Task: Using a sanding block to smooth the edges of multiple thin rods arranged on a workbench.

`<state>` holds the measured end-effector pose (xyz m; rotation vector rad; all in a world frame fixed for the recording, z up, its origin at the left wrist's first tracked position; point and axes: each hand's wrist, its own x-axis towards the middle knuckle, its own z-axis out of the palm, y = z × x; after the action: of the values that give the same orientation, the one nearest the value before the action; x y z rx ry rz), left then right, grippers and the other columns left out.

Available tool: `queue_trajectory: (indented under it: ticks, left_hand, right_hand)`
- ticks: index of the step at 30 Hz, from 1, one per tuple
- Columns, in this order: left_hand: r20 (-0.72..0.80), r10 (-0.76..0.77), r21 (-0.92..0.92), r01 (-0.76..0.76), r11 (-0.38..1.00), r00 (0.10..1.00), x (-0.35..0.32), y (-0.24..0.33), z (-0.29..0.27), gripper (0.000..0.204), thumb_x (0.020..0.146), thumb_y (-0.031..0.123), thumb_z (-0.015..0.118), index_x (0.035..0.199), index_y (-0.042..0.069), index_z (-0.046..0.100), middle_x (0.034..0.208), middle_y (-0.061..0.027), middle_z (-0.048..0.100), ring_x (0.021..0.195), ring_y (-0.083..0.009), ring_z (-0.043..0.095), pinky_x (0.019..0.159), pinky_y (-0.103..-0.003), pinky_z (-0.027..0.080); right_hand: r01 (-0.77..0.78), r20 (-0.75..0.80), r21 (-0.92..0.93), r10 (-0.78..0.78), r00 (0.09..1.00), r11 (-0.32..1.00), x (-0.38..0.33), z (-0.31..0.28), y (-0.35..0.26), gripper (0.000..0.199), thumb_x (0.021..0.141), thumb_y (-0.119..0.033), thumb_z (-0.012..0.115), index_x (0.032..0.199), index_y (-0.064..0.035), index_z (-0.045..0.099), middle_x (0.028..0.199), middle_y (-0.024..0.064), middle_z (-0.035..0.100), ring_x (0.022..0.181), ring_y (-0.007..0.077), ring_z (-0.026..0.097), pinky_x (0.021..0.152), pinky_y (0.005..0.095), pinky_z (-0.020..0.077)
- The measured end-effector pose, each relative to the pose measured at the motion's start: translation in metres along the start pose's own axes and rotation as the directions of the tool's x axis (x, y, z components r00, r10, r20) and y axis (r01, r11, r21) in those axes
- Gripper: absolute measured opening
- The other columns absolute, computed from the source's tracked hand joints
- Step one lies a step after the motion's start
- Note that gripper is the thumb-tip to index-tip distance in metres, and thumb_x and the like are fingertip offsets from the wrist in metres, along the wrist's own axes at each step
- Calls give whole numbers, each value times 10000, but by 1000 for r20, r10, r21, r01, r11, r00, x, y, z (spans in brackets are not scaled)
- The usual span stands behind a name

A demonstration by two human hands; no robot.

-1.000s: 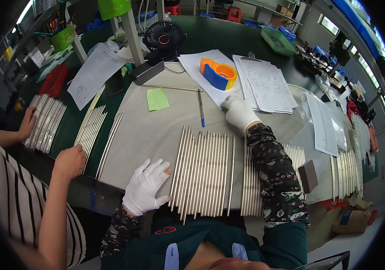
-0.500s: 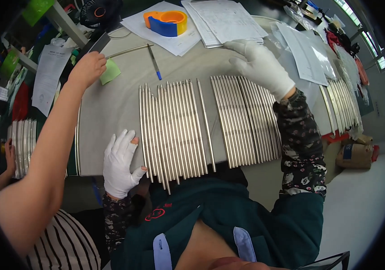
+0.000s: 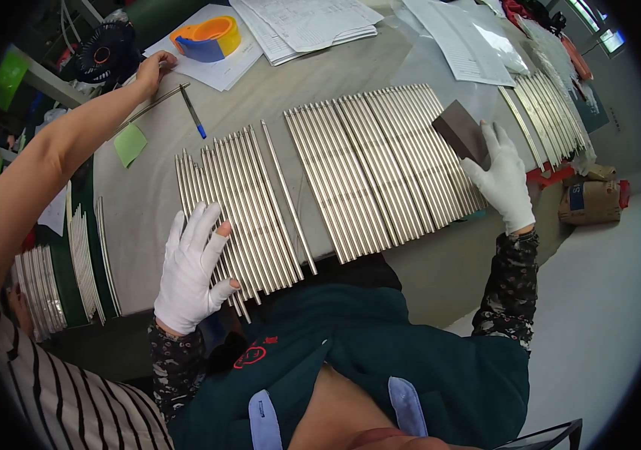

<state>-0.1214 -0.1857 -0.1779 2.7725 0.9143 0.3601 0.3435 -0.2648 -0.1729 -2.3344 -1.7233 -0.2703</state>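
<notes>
My right hand (image 3: 506, 176), in a white glove, grips a dark brown rectangular block (image 3: 461, 132) at the right end of a wide row of metal rods (image 3: 380, 169). The block lies over or just above the upper ends of the last rods; contact cannot be made out. My left hand (image 3: 189, 277) wears a white glove with bare thumb and finger tips. Its fingers are spread at the left edge of a smaller, uneven group of rods (image 3: 249, 210). A single rod (image 3: 288, 196) lies apart between the two groups.
A co-worker's hand (image 3: 154, 71) reaches in from the left near a tape dispenser (image 3: 206, 39). A pen (image 3: 194, 112), a green note (image 3: 130, 145) and papers (image 3: 305, 26) lie at the back. More rods (image 3: 549, 120) lie at the far right; a fan (image 3: 103, 52) stands far left.
My right hand has come down from the papers to the right end of the rods and now holds the block. The view has shifted. The co-worker's hand is now closer to the tape dispenser.
</notes>
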Motion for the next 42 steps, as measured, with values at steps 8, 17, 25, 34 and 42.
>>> queue_trajectory:
  ticks: [8, 17, 25, 34, 42]
  left_hand:
    - [208, 141, 56, -156, 986, 968, 44, 4, 14, 807, 906, 678, 319, 1487, 119, 279, 1489, -200, 320, 1373, -409, 296, 1123, -588, 144]
    - [216, 310, 46, -327, 944, 926, 87, 34, 28, 875, 874, 692, 357, 1461, 48, 278, 1483, -239, 301, 1362, -434, 293, 1113, -601, 153]
    - [247, 292, -15, -298, 955, 924, 72, 58, 1, 881, 872, 725, 333, 1506, 124, 224, 1511, -239, 248, 1392, -435, 251, 1104, -635, 126]
    - [343, 143, 61, -174, 983, 928, 19, 90, 13, 934, 854, 694, 436, 1512, 84, 179, 1492, -274, 251, 1362, -480, 261, 1090, -630, 166]
    - [253, 153, -46, -147, 988, 955, 40, 84, 8, 826, 629, 326, 814, 1301, 24, 440, 1411, -207, 374, 1326, -379, 353, 1089, -520, 270]
  right_hand:
    - [13, -31, 128, -9, 999, 992, 7, 18, 5, 644, 778, -333, 685, 1315, -19, 521, 1242, 217, 561, 1147, 376, 526, 973, 437, 437]
    - [-11, -320, 386, 145, 936, 922, 26, 57, 52, 606, 750, -261, 732, 1281, -32, 551, 1203, 176, 590, 1138, 337, 533, 1015, 406, 395]
    - [-87, -262, 441, 221, 939, 893, 22, 60, 59, 572, 727, -295, 744, 1215, -29, 610, 1213, 156, 592, 1142, 312, 545, 1002, 383, 420]
    - [-63, -311, 371, 188, 932, 927, 24, 62, 62, 559, 730, -294, 742, 1209, -35, 615, 1212, 158, 594, 1127, 314, 559, 989, 383, 429]
    - [-40, -271, 385, 155, 950, 922, 23, 58, 59, 521, 767, -217, 719, 1224, -6, 586, 1233, 179, 573, 1156, 329, 530, 1016, 392, 398]
